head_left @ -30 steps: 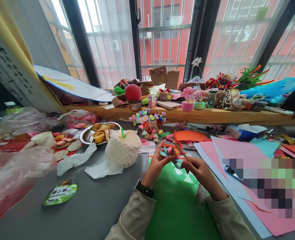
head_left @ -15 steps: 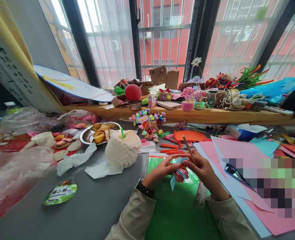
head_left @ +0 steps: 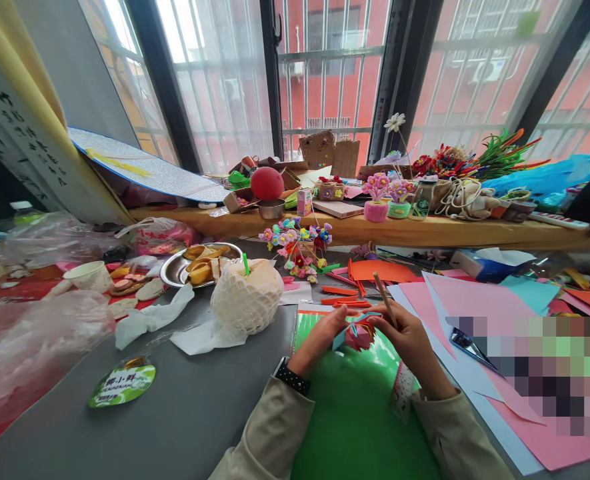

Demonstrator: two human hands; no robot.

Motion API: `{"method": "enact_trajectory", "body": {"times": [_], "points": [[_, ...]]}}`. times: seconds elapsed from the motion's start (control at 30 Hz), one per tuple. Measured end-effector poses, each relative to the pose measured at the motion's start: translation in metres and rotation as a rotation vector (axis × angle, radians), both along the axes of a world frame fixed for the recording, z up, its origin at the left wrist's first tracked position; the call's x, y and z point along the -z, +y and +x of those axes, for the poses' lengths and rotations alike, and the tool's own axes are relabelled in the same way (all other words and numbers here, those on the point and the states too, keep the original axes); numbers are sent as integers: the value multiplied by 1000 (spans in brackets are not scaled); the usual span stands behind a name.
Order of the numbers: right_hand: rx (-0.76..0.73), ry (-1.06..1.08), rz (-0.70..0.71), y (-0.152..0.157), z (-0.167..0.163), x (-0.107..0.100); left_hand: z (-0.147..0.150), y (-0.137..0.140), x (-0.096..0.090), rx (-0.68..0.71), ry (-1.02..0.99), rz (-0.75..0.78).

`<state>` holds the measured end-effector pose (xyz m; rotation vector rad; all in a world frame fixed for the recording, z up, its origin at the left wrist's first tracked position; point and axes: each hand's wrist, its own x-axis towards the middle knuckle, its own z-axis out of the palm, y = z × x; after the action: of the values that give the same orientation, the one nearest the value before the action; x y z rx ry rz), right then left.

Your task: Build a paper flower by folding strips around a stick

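Observation:
A small folded paper flower (head_left: 359, 337), pink and red with light blue strips, is held over a green sheet (head_left: 359, 413). My left hand (head_left: 319, 341) grips its left side, fingers bent against the blue paper. At its right edge, my right hand (head_left: 405, 339) pinches the paper and also keeps a thin wooden stick (head_left: 383, 299) between thumb and fingers, tilted up to the left. Some of the fingertips are hidden behind the flower. Under my right wrist lies a patterned ruler-like strip (head_left: 403, 390).
A netted coconut (head_left: 247, 297) with a green straw stands left of the sheet, before a metal bowl (head_left: 175, 270) of peels. Pink paper sheets (head_left: 475, 307) and a phone (head_left: 475, 349) lie right. Orange paper strips (head_left: 342, 291) lie behind my hands; crafts crowd the wooden sill (head_left: 235, 228).
My left hand has drawn back slightly to the left, its fingers no longer reaching over the flower. The flower has turned, and the blue strip that hung below it is no longer hanging there.

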<state>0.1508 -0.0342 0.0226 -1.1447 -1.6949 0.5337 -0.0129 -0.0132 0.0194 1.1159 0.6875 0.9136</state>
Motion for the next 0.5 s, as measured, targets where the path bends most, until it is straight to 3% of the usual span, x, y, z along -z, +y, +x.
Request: {"method": "enact_trajectory", "body": {"times": [0.13, 0.3, 0.5], "points": [[124, -77, 42, 1, 0, 4, -2, 4, 4, -293, 191, 339], [91, -112, 139, 1, -5, 4, 0, -7, -1, -347, 425, 760], [94, -118, 159, 1, -5, 4, 4, -10, -3, -360, 502, 874]]}}
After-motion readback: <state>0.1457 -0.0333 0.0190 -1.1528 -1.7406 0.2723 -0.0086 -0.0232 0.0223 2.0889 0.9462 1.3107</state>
